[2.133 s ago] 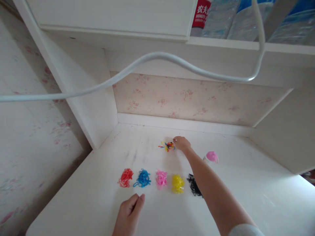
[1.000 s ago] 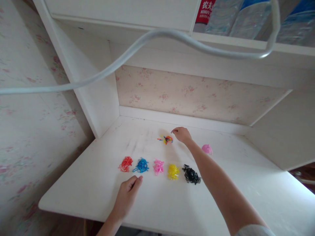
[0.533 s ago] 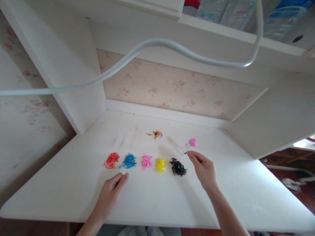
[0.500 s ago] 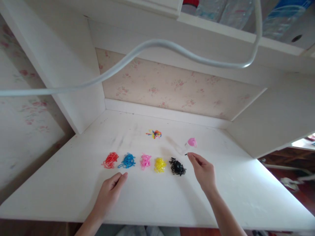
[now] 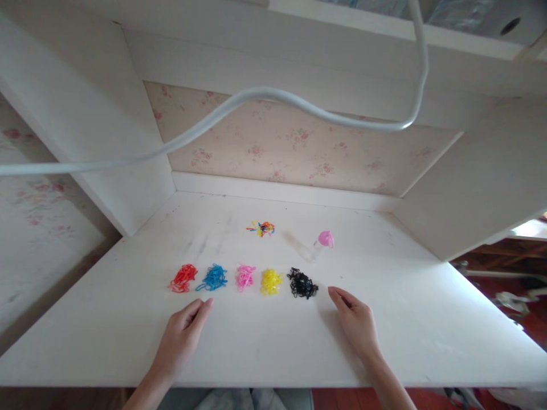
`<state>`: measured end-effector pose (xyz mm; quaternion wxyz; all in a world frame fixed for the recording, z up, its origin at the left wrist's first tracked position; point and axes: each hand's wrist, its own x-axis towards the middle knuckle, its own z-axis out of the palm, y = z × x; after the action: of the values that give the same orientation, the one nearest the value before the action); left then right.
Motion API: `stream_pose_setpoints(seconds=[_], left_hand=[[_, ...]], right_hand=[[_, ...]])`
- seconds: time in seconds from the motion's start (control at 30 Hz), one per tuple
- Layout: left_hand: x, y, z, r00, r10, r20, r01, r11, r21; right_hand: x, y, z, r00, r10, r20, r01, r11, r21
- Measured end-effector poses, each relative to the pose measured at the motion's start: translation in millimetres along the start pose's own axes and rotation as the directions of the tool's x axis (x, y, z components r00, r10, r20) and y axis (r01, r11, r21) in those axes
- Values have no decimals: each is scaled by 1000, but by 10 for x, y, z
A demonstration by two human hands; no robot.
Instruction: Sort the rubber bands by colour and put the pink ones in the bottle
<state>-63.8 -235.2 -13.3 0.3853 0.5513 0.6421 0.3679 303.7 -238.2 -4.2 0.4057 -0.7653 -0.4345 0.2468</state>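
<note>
Five small heaps of rubber bands lie in a row on the white desk [image 5: 419,336]: red [image 5: 183,278], blue [image 5: 212,277], pink [image 5: 245,277], yellow [image 5: 270,281] and black [image 5: 302,283]. Farther back lies a small mixed-colour heap [image 5: 261,229]. My left hand [image 5: 182,335] rests on the desk below the blue heap, fingers loosely stretched, holding nothing. My right hand [image 5: 355,322] lies on the desk just right of the black heap, fingers extended, with nothing in it.
A small clear bottle with a pink cap [image 5: 319,244] lies on its side behind the black heap. A white cable [image 5: 265,94] hangs across the view. White shelf walls close in the desk at the left [image 5: 98,136] and right [image 5: 482,182].
My right hand drew back from the mixed heap, passed over the black heap and came down on the desk beside it. The view tilted down. My left hand stayed put.
</note>
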Motion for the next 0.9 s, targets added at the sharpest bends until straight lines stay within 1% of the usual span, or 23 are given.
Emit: stream_pose_setpoints(seconds=[0.07, 0.13, 0.17, 0.23, 0.27, 0.33, 0.4, 0.43, 0.53, 0.63, 0.77, 0.9], left_hand=[[26, 67, 17, 1000, -2, 15, 1, 1000, 30], [81, 221, 39, 998, 36, 54, -40, 996, 77], [124, 329, 55, 994, 75, 83, -84, 990, 110], [253, 578, 111, 969, 196, 152, -224, 954, 198], [341, 704, 153, 950, 246, 195, -290, 923, 253], [567, 920, 264, 919, 307, 249, -382, 852, 360], [848, 1057, 399, 902, 307, 303, -421, 780, 463], [999, 1094, 469, 904, 303, 303, -419, 770, 481], [1435, 1121, 666, 914, 308, 265, -404, 755, 517], [1768, 1095, 825, 923, 311, 226, -384, 737, 557], [2032, 1043, 981, 932, 307, 192, -359, 714, 602], [2170, 974, 1084, 929, 318, 188, -364, 704, 611]], right_hand=[[-75, 38, -7, 1000, 10, -11, -10, 1000, 14], [-114, 56, 5, 1000, 10, -5, -10, 1000, 14], [-116, 60, 15, 1000, 8, 7, -8, 1000, 9], [-93, 65, 33, 999, 5, 33, -5, 1000, -6], [-75, 67, 41, 999, 4, 47, -3, 1000, -12], [-41, 71, 52, 997, 1, 71, 1, 1000, -24], [-21, 73, 57, 996, -6, 91, 9, 999, -38], [-16, 74, 59, 995, -8, 97, 13, 999, -46], [-5, 73, 65, 995, -19, 96, 26, 997, -68], [14, 69, 75, 995, -31, 96, 40, 995, -95], [42, 60, 91, 995, -30, 93, 42, 991, -126], [50, 49, 99, 995, -22, 99, 36, 990, -135]])
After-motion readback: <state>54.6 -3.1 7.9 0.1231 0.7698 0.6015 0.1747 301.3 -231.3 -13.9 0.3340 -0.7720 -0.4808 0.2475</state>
